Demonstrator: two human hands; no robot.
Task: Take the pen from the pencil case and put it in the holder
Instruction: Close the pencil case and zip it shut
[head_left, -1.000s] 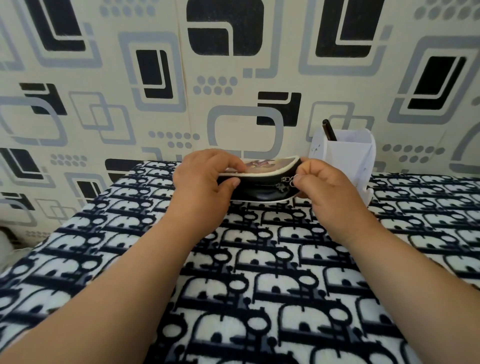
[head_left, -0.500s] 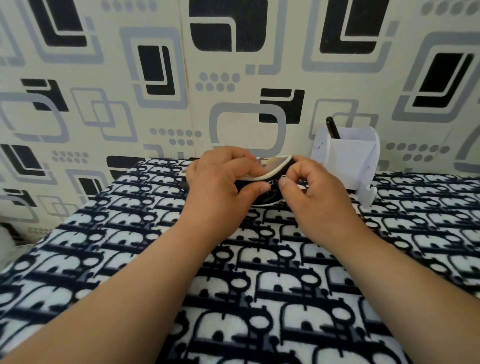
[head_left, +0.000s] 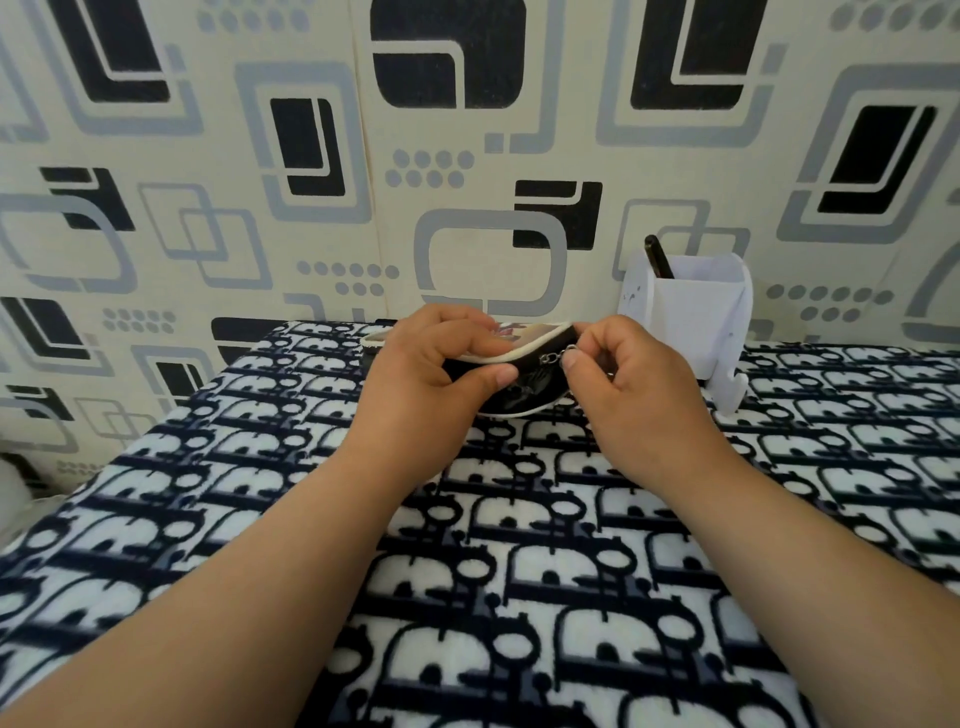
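A black pencil case (head_left: 535, 384) with a cream rim lies at the far middle of the table. My left hand (head_left: 431, 374) grips its left half, thumb below and fingers on top. My right hand (head_left: 623, 384) pinches the metal zipper pull (head_left: 563, 357) at the case's right end. A white pen holder (head_left: 691, 322) stands just right of the case against the wall, with one dark pen (head_left: 658, 257) sticking out of it. No pen shows inside the case; its inside is hidden.
A fleece cloth (head_left: 519, 571) in a black and white pattern covers the table. A patterned wall (head_left: 467, 156) rises directly behind the case and the holder. The table's left edge (head_left: 104, 462) drops off beside the wall.
My right hand slid the zipper pull left toward my left hand, then back to the right end of the case. My left hand kept its grip.
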